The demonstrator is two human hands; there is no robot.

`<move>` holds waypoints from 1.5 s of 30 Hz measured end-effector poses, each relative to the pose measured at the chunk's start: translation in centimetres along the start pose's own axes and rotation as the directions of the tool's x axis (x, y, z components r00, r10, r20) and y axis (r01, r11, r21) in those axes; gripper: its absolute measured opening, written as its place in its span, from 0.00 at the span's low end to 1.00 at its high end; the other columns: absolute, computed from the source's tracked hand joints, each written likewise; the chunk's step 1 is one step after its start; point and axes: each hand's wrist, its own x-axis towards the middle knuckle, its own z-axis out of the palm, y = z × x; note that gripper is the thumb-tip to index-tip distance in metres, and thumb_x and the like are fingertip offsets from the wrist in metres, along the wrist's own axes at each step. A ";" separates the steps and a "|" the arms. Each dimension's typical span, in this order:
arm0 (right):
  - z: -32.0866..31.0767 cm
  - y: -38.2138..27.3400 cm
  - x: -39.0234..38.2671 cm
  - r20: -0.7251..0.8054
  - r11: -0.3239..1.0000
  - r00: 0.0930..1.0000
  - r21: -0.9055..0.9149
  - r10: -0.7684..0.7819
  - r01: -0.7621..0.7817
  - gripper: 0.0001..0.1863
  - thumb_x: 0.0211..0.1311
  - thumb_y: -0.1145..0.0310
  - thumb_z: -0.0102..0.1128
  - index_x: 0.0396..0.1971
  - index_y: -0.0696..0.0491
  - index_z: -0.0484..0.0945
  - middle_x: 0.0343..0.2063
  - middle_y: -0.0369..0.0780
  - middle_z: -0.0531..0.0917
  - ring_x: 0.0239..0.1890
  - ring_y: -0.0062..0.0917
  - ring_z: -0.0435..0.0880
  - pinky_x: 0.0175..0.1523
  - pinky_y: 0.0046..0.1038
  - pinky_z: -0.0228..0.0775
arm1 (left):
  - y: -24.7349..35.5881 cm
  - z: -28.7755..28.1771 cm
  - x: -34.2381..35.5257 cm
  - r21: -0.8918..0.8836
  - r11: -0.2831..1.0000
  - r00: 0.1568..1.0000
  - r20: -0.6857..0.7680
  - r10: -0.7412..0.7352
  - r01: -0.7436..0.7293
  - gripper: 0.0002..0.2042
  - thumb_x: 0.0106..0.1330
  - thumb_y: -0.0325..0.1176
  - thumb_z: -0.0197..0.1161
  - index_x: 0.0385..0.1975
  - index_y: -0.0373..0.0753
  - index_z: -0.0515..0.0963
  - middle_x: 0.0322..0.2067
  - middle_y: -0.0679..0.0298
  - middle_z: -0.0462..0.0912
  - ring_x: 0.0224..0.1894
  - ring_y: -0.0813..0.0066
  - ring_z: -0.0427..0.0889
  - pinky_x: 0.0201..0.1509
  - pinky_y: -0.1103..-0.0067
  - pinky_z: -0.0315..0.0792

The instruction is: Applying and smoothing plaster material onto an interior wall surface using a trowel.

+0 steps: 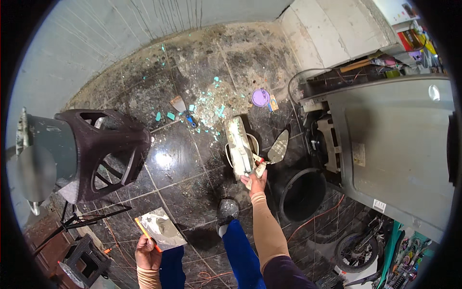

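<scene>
My left hand (148, 254) is wrapped round the orange handle of a flat rectangular plastering trowel (180, 239). Wet grey mortar is spread on its pale plate. Farther forward, my right hand (256, 183) closes on the cream handle of a pointing trowel (278, 147). That trowel's leaf-shaped blade is crusted with mortar and points away to the right. Just left of it is a long, whitish, mortar-smeared object (237, 143) with pale curved bands at its sides; I cannot make out its kind. My right fingertips are close to its near end.
A blue-handled scraper (179, 105) lies by scattered turquoise chips (219, 111) and a purple lid (261, 97). A black bucket (301, 195) stands right of my right forearm, beside a large grey panel (399, 144). An overturned dark plastic stool (108, 151) is at left. Orange cord crosses the tiles.
</scene>
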 end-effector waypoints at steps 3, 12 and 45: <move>2.1 -2.4 -3.9 0.009 0.993 0.999 -0.103 -0.051 0.051 0.29 0.51 0.80 0.57 0.54 0.47 0.61 0.42 0.38 0.75 0.27 0.32 0.80 0.28 0.32 0.79 | 3.3 2.0 -2.2 -0.037 0.998 0.998 0.003 0.058 -0.058 0.12 0.63 0.25 0.56 0.46 0.31 0.74 0.43 0.60 0.80 0.46 0.67 0.78 0.54 0.71 0.71; 17.4 -19.3 -22.9 0.650 0.705 0.756 -0.503 -0.073 0.501 0.14 0.56 0.73 0.60 0.41 0.56 0.69 0.25 0.36 0.77 0.16 0.15 0.73 0.17 0.20 0.65 | 12.0 -0.1 -10.6 -0.300 0.931 0.977 -0.104 0.184 -0.208 0.09 0.61 0.25 0.55 0.42 0.34 0.75 0.35 0.63 0.80 0.38 0.69 0.78 0.46 0.72 0.72; 63.8 -12.6 -39.0 0.888 -0.782 0.153 0.285 0.433 0.554 0.09 0.55 0.67 0.52 0.27 0.49 0.83 0.31 0.39 0.83 0.41 0.34 0.79 0.47 0.35 0.69 | 30.2 -14.7 -15.1 -0.424 0.845 0.934 -0.279 0.221 -0.326 0.06 0.60 0.22 0.56 0.36 0.33 0.77 0.28 0.63 0.80 0.26 0.76 0.76 0.31 0.83 0.71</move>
